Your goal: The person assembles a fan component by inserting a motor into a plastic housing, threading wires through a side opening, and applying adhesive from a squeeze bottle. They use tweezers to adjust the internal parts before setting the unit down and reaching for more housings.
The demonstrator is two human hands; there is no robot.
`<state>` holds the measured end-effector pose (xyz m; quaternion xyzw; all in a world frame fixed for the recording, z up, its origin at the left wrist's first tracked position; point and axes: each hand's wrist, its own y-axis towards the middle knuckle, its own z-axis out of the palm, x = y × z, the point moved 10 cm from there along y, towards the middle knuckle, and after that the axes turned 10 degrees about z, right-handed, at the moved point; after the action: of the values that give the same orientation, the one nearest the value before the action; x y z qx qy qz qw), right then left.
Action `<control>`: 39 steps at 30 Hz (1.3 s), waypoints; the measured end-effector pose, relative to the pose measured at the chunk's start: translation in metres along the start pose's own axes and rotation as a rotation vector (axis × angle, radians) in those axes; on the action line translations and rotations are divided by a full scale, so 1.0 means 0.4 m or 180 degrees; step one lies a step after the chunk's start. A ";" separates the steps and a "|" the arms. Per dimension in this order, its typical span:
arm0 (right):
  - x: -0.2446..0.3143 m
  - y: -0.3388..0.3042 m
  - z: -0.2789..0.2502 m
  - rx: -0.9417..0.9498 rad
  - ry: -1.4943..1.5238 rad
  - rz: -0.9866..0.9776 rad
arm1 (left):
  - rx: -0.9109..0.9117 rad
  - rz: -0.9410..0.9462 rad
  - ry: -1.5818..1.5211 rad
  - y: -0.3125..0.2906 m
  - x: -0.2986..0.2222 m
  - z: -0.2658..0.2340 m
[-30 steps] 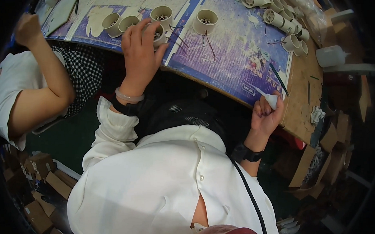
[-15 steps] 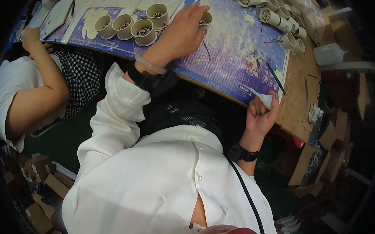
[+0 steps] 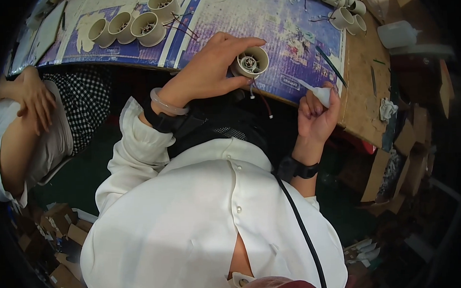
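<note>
My left hand (image 3: 212, 67) is closed round a cream plastic cup-shaped housing (image 3: 262, 71) at the table's near edge. Its open top faces up and shows a round metal part with spokes inside. Thin wires with small white plugs hang from it over the edge. To the right, my right hand (image 3: 317, 112) is closed round a small white squeeze bottle with a long thin nozzle (image 3: 318, 93). The nozzle points up and left, apart from the housing. Most of the bottle's body is hidden in my palm.
Several similar housings (image 3: 148, 32) with wires stand at the back left. More housings (image 3: 342, 18) lie at the back right. A thin green stick (image 3: 331, 65), a crumpled white wad (image 3: 388, 109) and a translucent container (image 3: 398, 35) are at the right. Another person (image 3: 30, 101) sits at left.
My left hand has brought the housing nearer to me, to the table's front edge. My right hand still holds the bottle. The person at left has lowered a hand.
</note>
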<state>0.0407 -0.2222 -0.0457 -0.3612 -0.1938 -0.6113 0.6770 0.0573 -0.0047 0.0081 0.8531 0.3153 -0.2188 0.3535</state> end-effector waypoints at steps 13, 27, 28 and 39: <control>0.043 -0.032 0.016 -0.0271 -0.0467 -0.0480 | -0.0918 -0.0376 -0.1840 -0.032 0.028 -0.001; 0.048 -0.042 0.037 -0.0420 -0.0889 -0.0667 | -0.0813 -0.0232 -0.1712 -0.039 0.009 0.001; 0.048 -0.043 0.037 -0.0439 -0.0904 -0.0660 | -0.0806 -0.0241 -0.1681 -0.040 0.009 0.001; 0.044 -0.041 0.042 -0.0431 -0.1058 -0.0694 | -0.0820 -0.0156 -0.1331 -0.038 -0.010 -0.009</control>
<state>0.0308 -0.2219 -0.0180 -0.4787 -0.2993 -0.6246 0.5396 0.0444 0.0048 0.0058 0.7292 0.2813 -0.3571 0.5115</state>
